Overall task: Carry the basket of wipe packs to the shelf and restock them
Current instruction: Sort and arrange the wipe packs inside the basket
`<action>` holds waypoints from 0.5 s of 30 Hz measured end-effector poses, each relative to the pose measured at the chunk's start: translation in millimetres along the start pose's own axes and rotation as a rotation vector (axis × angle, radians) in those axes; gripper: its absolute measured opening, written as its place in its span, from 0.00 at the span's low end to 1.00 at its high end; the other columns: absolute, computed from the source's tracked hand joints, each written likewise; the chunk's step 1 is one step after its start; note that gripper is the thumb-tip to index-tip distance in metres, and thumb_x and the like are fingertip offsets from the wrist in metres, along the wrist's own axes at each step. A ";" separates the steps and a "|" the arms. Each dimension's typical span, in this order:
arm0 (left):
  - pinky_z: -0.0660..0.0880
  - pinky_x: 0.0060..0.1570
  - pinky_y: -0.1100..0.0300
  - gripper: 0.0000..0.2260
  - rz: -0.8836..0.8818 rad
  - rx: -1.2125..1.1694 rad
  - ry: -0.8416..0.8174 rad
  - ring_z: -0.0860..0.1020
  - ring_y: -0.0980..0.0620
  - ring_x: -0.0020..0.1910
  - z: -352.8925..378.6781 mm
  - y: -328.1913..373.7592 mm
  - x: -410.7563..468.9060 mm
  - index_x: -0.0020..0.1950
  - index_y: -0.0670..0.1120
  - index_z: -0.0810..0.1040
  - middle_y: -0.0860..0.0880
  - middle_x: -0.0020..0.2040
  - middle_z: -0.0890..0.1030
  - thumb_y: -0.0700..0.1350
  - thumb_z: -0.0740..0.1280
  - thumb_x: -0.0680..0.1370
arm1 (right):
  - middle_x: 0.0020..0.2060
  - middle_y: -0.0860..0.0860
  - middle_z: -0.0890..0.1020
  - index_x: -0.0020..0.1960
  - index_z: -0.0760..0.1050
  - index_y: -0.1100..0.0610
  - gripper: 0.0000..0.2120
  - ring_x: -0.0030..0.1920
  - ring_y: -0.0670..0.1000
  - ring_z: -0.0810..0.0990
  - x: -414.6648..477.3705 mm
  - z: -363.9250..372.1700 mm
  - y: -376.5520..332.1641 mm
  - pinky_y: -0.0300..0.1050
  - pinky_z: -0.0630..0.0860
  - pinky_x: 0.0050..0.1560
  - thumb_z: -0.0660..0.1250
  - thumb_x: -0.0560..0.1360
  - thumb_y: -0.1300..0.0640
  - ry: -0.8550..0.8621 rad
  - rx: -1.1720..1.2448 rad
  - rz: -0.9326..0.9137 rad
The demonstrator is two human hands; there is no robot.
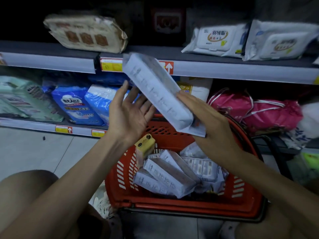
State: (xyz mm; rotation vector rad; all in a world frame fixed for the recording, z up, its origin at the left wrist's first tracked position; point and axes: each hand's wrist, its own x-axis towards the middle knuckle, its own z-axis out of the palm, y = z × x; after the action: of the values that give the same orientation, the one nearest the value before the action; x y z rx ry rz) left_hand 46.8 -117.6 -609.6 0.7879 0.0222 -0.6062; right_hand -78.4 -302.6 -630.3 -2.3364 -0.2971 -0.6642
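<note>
Wipe pack (155,90): tilted above basket (172,137).
Right hand (212,121): gripping pack's lower end.
Left hand (131,114): above basket, fingers spread, empty.
Handling: probably light, soft, slick film; grip mid-body.

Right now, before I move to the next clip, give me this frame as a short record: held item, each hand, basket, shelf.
held item: wipe pack, tilted, in the air in front of the upper shelf
right hand: grips the wipe pack's lower end
left hand: open, palm up, beside the wipe pack
basket: red, below the hands, with more packs inside
upper shelf: white shelf packs at right
</note>
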 end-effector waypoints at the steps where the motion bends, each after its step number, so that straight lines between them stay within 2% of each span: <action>1: 0.82 0.52 0.55 0.14 0.032 0.042 -0.013 0.84 0.49 0.55 1.0 2.3 -2.9 0.62 0.48 0.82 0.47 0.59 0.84 0.55 0.64 0.84 | 0.74 0.45 0.73 0.77 0.66 0.54 0.32 0.74 0.47 0.72 3.9 2.3 -9.4 0.51 0.73 0.70 0.73 0.77 0.67 0.041 0.196 0.065; 3: 0.80 0.53 0.56 0.16 0.107 0.173 -0.056 0.83 0.50 0.57 1.5 7.5 -8.8 0.70 0.50 0.80 0.48 0.63 0.83 0.52 0.65 0.84 | 0.67 0.36 0.78 0.73 0.69 0.49 0.28 0.68 0.40 0.76 12.2 2.6 -27.9 0.40 0.75 0.66 0.72 0.79 0.66 0.123 0.466 0.205; 4: 0.80 0.55 0.55 0.19 0.151 0.272 -0.076 0.83 0.49 0.59 1.1 10.0 -11.0 0.74 0.52 0.77 0.48 0.65 0.82 0.51 0.66 0.83 | 0.63 0.35 0.80 0.71 0.72 0.48 0.26 0.66 0.39 0.78 16.0 0.7 -34.8 0.37 0.76 0.63 0.72 0.78 0.65 0.155 0.552 0.279; 7: 0.82 0.58 0.49 0.25 0.363 0.692 -0.093 0.83 0.45 0.61 3.7 17.5 -18.1 0.79 0.53 0.72 0.46 0.66 0.81 0.46 0.71 0.82 | 0.57 0.46 0.86 0.63 0.80 0.51 0.17 0.60 0.47 0.84 26.2 -7.1 -42.5 0.41 0.80 0.58 0.72 0.77 0.63 0.255 0.777 0.443; 8: 0.83 0.57 0.52 0.28 0.452 0.863 -0.098 0.83 0.48 0.61 6.7 19.8 -21.0 0.81 0.52 0.69 0.47 0.66 0.81 0.47 0.72 0.81 | 0.56 0.48 0.87 0.61 0.81 0.50 0.15 0.59 0.50 0.85 29.7 -9.6 -43.3 0.43 0.80 0.58 0.73 0.75 0.61 0.276 0.839 0.474; 10: 0.81 0.55 0.61 0.38 0.546 1.146 -0.114 0.81 0.56 0.60 15.6 24.0 -28.7 0.84 0.53 0.61 0.52 0.67 0.77 0.54 0.74 0.77 | 0.56 0.51 0.87 0.58 0.83 0.49 0.15 0.59 0.53 0.85 37.3 -13.0 -47.4 0.49 0.81 0.59 0.74 0.72 0.58 0.283 0.888 0.498; 12: 0.79 0.56 0.65 0.49 0.558 1.293 -0.113 0.78 0.61 0.61 23.9 31.8 -35.3 0.86 0.54 0.53 0.56 0.68 0.71 0.65 0.74 0.71 | 0.56 0.52 0.87 0.58 0.83 0.50 0.15 0.59 0.54 0.85 46.1 -16.9 -55.1 0.53 0.81 0.61 0.75 0.72 0.57 0.269 0.865 0.479; 13: 0.79 0.59 0.64 0.53 0.566 1.344 -0.112 0.76 0.62 0.63 26.8 37.0 -37.5 0.86 0.55 0.50 0.57 0.69 0.69 0.69 0.73 0.69 | 0.56 0.53 0.87 0.60 0.82 0.52 0.16 0.59 0.54 0.85 51.0 -19.3 -59.4 0.53 0.81 0.61 0.74 0.73 0.58 0.259 0.851 0.458; 15: 0.77 0.66 0.54 0.58 0.590 1.423 -0.102 0.73 0.59 0.69 31.3 50.0 -39.3 0.86 0.56 0.47 0.57 0.73 0.66 0.75 0.73 0.66 | 0.56 0.52 0.87 0.63 0.81 0.56 0.16 0.58 0.53 0.86 62.1 -25.3 -69.4 0.51 0.82 0.59 0.73 0.76 0.61 0.231 0.802 0.407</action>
State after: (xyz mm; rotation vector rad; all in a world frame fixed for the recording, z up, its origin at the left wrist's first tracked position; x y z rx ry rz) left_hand 33.8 -91.6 -545.0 2.0266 -0.7875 0.0037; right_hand -62.0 -266.1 -542.5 -1.4737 0.0290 -0.4813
